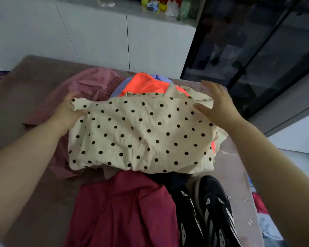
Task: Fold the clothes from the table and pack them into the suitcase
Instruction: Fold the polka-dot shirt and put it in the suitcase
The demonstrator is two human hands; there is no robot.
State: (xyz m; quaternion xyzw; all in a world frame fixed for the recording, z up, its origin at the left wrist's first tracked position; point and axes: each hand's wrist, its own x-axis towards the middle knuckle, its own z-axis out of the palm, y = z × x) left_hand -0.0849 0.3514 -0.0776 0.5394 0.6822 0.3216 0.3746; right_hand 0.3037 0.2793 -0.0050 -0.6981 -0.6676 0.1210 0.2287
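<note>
A cream garment with black polka dots lies spread over a pile of clothes on the table. My left hand grips its upper left corner, fingers hidden under the cloth. My right hand hovers with straight fingers at the garment's upper right edge. An orange garment and a lilac one poke out behind it. A dusty pink garment lies to the left, a dark red garment in front. No suitcase is in view.
A pair of black sneakers with white stripes lies at the front right of the table. White cabinets stand behind, with small toys on top. A dark glass cabinet stands at the right.
</note>
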